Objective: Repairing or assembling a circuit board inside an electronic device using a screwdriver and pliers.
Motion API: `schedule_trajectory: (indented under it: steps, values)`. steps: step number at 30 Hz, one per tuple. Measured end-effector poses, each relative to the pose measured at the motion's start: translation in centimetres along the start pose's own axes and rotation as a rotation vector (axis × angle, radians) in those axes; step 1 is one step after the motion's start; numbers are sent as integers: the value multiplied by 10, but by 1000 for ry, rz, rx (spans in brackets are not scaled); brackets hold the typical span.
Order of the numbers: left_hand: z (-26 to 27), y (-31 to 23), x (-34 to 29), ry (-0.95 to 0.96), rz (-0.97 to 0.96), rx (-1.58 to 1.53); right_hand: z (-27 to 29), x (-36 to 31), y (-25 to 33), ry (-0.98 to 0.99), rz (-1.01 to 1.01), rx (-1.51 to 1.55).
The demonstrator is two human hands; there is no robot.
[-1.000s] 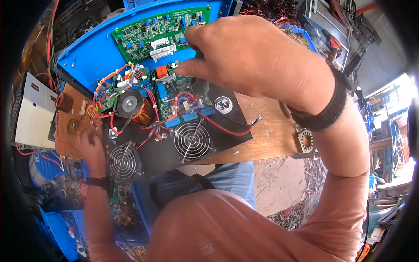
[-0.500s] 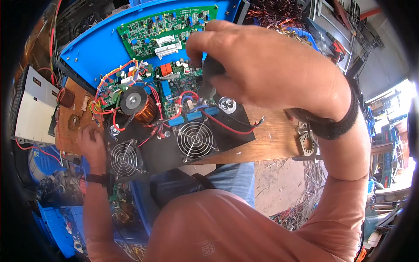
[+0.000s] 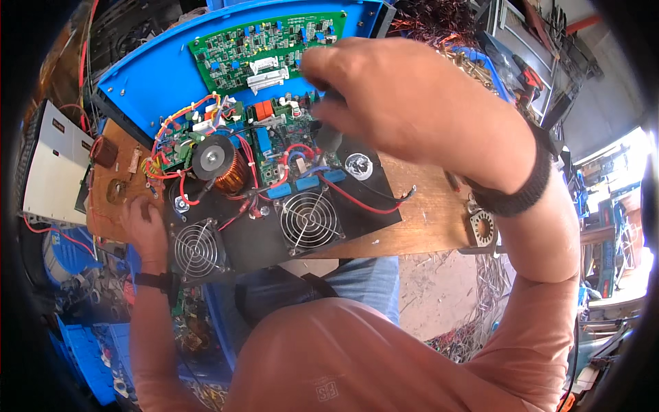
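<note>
An opened electrical unit lies before me, with a black metal chassis [image 3: 257, 237], a blue panel [image 3: 154, 86] and a large green circuit board [image 3: 226, 51] on that panel. Over its right half, my right hand [image 3: 384, 96] grips a dark-handled tool with a grey end [image 3: 329, 139]; the fingers hide much of it. Close by is a round silvery patch [image 3: 358, 167]. My left hand [image 3: 145, 223] rests at the chassis's left edge, fingers apart. A copper-wound toroidal coil [image 3: 230, 172] and two fan grilles [image 3: 309, 218] sit on the unit, among several coloured wires.
The unit stands on a wooden table [image 3: 429, 213]. A white case [image 3: 55, 165] is at the left, and a slotted metal piece [image 3: 482, 230] lies near the right table edge. Copper wire scrap [image 3: 436, 20] is heaped at the back; blue bins [image 3: 86, 357] stand lower left.
My right hand has shifted slightly, still holding the dark tool over the unit's right side. The unit appears very slightly moved in the view. My left hand stays put.
</note>
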State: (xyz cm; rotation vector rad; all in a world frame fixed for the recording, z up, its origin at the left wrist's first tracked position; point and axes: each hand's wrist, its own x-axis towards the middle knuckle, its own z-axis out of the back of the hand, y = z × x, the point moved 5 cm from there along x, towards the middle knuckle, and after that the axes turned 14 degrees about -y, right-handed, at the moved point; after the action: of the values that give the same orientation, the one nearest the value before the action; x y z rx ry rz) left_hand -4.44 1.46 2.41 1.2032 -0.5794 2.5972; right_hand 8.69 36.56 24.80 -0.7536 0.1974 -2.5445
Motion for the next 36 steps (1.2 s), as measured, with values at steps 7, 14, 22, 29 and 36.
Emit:
schedule_trajectory:
  steps: [7,14,22,29,36]
  values:
    - [3,-5,1,11,13,-33,8,2,5,161,-295,-79]
    - [2,-4,0,-26,-2,6,5,-6,-1,-40,-131,-3]
    - [2,-6,2,-8,1,-15,3,-6,1,-116,-13,174]
    - [4,-7,1,-18,12,-38,1,0,2,-17,-133,123]
    - [4,-7,0,-58,-8,-6,4,-5,5,-194,-76,83]
